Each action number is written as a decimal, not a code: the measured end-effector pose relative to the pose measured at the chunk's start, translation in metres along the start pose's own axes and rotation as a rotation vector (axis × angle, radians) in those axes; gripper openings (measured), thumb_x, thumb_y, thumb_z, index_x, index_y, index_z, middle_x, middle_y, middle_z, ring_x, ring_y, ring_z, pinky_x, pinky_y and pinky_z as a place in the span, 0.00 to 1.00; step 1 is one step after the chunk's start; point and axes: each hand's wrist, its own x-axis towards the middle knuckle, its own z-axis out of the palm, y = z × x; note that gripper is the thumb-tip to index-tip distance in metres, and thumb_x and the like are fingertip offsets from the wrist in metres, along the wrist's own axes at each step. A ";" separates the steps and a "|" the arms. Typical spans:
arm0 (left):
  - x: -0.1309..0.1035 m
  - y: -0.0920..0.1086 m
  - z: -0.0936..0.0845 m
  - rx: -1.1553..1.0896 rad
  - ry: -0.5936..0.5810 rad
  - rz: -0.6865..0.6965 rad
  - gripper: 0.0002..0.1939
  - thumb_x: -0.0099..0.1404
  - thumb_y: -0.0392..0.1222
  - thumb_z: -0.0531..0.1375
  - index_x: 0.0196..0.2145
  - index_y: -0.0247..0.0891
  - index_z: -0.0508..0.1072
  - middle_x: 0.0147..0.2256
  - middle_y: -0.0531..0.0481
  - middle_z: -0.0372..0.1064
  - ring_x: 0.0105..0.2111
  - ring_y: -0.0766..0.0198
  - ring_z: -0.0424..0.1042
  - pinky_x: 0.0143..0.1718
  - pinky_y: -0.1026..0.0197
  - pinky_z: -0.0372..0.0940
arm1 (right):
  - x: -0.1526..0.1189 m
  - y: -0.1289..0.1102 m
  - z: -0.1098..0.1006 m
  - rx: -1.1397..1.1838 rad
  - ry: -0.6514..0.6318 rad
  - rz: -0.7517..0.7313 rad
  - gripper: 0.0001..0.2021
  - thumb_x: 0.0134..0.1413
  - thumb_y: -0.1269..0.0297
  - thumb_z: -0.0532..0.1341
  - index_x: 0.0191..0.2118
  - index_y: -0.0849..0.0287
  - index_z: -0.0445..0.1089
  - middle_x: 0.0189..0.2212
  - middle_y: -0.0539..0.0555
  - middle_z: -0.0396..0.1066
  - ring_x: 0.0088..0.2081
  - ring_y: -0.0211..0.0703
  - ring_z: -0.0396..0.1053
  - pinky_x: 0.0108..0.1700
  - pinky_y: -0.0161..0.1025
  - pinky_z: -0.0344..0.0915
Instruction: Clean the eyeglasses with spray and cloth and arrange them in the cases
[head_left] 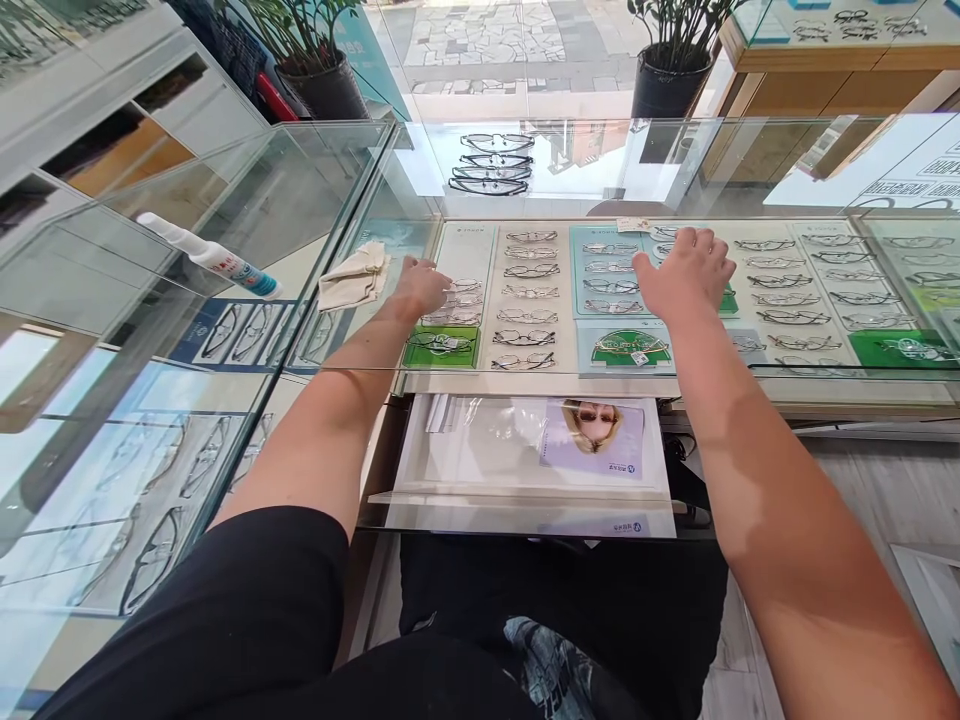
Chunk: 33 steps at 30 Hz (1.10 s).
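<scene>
My left hand (pixel 424 287) is over the left part of the glass counter, beside a folded beige cloth (pixel 354 276). Its fingers look bent and are partly hidden behind the back of the hand; I see nothing in its grasp. Further right, my right hand (pixel 688 272) reaches over the counter with its fingers spread and holds nothing. Under the glass, between the hands, lie rows of eyeglasses (pixel 531 292) on pale trays. More eyeglasses (pixel 611 286) rest on a light blue card near my right thumb. A green card (pixel 441 346) with glasses lies below my left hand.
A white spray bottle (pixel 217 262) lies on the left glass top. Several eyeglasses (pixel 491 165) are lined up towards the counter's far side. An open drawer (pixel 487 465) with a purple leaflet (pixel 559 455) is in front of my body. Potted plants (pixel 326 85) stand beyond the counter.
</scene>
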 end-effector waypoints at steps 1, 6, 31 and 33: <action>-0.002 0.001 -0.001 0.026 0.016 -0.012 0.19 0.69 0.54 0.61 0.46 0.44 0.88 0.52 0.43 0.86 0.73 0.34 0.58 0.72 0.29 0.41 | 0.001 0.001 0.001 0.001 0.005 -0.007 0.45 0.72 0.26 0.41 0.75 0.58 0.59 0.76 0.76 0.57 0.75 0.81 0.55 0.69 0.82 0.59; -0.011 0.009 -0.006 0.042 0.061 -0.012 0.17 0.67 0.56 0.65 0.43 0.45 0.88 0.50 0.49 0.87 0.73 0.40 0.59 0.71 0.35 0.44 | 0.003 0.003 0.005 -0.009 0.015 -0.030 0.43 0.73 0.27 0.40 0.75 0.55 0.59 0.76 0.75 0.57 0.75 0.81 0.56 0.68 0.83 0.60; -0.015 0.011 -0.011 0.074 0.054 0.049 0.07 0.63 0.46 0.71 0.37 0.42 0.88 0.66 0.46 0.77 0.75 0.37 0.54 0.73 0.31 0.46 | 0.001 0.002 0.003 0.034 0.013 -0.020 0.46 0.72 0.25 0.38 0.75 0.56 0.59 0.75 0.75 0.57 0.75 0.82 0.55 0.69 0.84 0.58; -0.016 0.012 -0.012 0.081 0.045 0.042 0.07 0.65 0.44 0.70 0.36 0.41 0.88 0.66 0.47 0.77 0.74 0.39 0.55 0.73 0.33 0.46 | 0.001 0.002 0.003 0.037 0.013 -0.027 0.46 0.72 0.25 0.37 0.75 0.55 0.59 0.75 0.75 0.57 0.75 0.82 0.54 0.69 0.85 0.58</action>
